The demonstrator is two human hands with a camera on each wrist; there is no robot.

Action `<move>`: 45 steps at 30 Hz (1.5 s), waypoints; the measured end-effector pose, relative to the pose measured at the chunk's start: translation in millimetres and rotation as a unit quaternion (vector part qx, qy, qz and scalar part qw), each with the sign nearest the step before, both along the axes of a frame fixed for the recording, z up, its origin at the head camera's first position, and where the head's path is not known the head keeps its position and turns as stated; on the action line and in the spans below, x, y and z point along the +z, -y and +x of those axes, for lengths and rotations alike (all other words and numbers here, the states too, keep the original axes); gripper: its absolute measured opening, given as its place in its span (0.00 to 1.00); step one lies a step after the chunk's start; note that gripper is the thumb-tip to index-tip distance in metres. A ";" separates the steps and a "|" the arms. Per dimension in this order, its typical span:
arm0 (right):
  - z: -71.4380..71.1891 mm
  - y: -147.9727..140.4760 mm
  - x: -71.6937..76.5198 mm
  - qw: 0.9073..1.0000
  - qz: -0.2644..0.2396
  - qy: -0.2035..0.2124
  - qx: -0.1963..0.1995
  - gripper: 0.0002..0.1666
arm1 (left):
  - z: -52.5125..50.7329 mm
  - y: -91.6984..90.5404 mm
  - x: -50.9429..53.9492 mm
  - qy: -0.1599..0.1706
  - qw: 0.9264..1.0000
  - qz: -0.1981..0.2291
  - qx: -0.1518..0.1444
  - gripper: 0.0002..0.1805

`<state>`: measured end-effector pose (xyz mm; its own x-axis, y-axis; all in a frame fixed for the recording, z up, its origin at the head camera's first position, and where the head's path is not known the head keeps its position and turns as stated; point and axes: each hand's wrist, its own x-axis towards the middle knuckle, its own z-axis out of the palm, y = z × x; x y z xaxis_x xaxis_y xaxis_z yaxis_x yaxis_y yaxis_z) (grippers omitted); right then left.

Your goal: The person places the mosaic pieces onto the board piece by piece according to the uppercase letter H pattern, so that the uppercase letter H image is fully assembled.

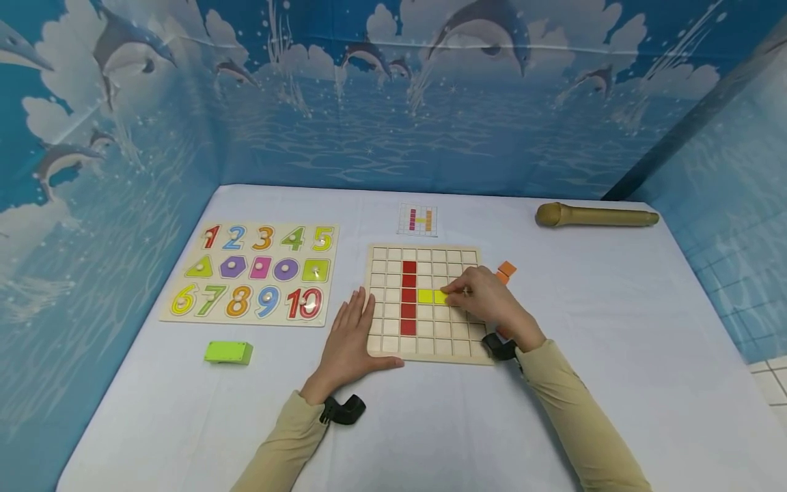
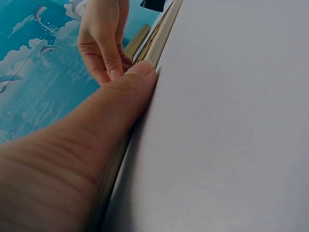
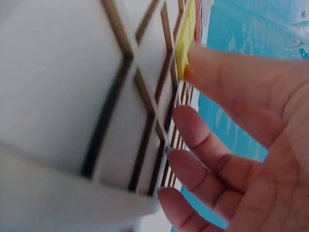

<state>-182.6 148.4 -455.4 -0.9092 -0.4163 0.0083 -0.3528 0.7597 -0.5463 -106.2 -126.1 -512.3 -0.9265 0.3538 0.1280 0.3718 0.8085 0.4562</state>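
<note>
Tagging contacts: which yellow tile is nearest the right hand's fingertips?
The outer yellow tile, farther from the red column; the inner yellow tile sits directly beside that column.

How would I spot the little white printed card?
Find the pale wooden grid board on the white-covered table. Just beyond its far edge lies a small white printed card; unlike the board, its printed H includes an orange column.
</note>
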 end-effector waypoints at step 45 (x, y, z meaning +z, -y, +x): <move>-28.9 -82.2 5.7 0.968 -0.032 -0.004 -0.250 0.27 | -0.1 -0.3 -0.2 -0.016 1.000 0.009 -0.005 0.68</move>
